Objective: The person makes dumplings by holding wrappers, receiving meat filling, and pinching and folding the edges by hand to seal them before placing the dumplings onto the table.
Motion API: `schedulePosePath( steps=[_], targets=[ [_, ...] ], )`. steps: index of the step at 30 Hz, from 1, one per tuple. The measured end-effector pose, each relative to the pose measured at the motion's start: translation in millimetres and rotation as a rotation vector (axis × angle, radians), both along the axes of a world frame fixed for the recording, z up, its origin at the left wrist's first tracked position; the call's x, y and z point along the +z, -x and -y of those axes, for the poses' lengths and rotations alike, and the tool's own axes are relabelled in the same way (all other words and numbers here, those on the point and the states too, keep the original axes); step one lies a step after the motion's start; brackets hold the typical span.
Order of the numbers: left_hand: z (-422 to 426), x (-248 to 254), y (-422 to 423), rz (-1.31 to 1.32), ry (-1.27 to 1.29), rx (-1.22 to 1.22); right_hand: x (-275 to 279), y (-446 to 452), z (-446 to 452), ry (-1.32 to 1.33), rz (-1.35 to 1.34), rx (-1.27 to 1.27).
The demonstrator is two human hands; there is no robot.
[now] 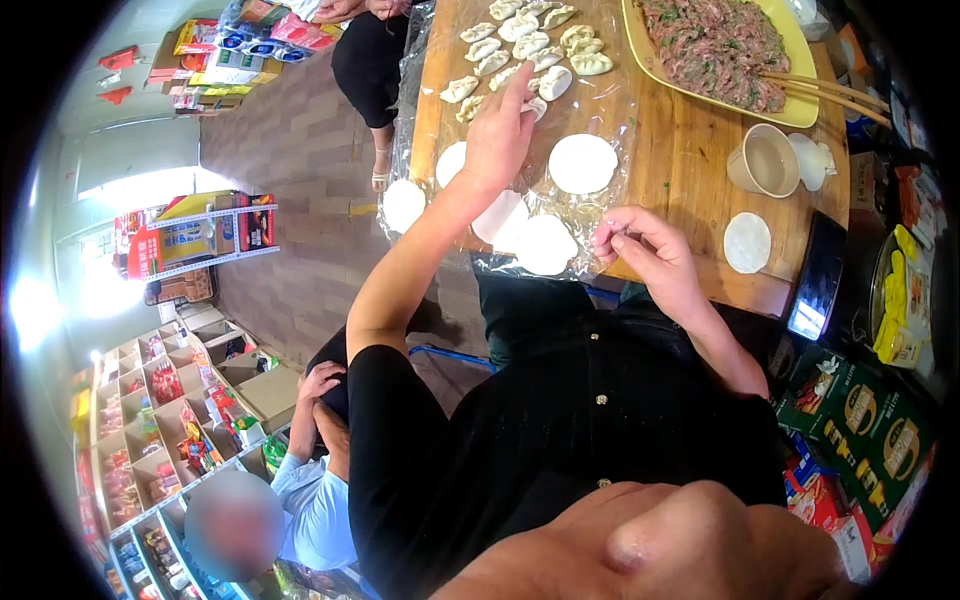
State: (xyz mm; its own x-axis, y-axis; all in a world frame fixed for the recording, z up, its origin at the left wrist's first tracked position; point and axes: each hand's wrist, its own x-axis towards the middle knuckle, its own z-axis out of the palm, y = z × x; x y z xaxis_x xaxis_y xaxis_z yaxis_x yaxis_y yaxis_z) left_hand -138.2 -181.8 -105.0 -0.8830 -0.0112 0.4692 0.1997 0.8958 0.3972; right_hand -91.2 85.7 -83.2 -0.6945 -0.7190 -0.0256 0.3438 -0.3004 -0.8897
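My left hand (503, 135) reaches over the plastic-covered part of the table, fingers stretched out among the dumplings. A pleated dumpling (537, 107) lies right beside its thumb and fingers; I cannot tell how firmly they touch. Several more dumplings (530, 45) stand in a group beyond. Near the table's front edge, my right hand (650, 252) has its fingers curled in toward the thumb, with nothing visible in them. Between my hands lie flat round dumpling wrappers, one alone (583, 164) and others overlapping (546, 245). Another wrapper (404, 206) rests at the left edge.
A yellow tray of minced filling (636, 50) with chopsticks (830, 92) stands at the far right. Nearer are a paper cup (764, 162), a single wrapper (747, 243) and a phone (817, 278). Seated people (320, 505) are at left, near shop shelves (150, 420).
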Motion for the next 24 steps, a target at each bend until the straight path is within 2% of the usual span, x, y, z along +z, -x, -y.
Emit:
schedulePosePath(
  steps=[7, 20, 24],
  targets=[
    [-2.9, 1.9, -0.6, 0.024, 0.107, -0.048, 0.1, -3.6, -1.9, -0.041, 0.019, 0.003],
    [-4.8, 0.9, 0.5, 0.136, 0.088, -0.002, -7.2, -1.4, -3.0, 0.001, 0.008, 0.021],
    [-5.2, 10.4, -9.0, -0.025, 0.147, -0.019, -5.5, -6.2, -3.5, -0.02, -0.029, -0.022]
  ],
)
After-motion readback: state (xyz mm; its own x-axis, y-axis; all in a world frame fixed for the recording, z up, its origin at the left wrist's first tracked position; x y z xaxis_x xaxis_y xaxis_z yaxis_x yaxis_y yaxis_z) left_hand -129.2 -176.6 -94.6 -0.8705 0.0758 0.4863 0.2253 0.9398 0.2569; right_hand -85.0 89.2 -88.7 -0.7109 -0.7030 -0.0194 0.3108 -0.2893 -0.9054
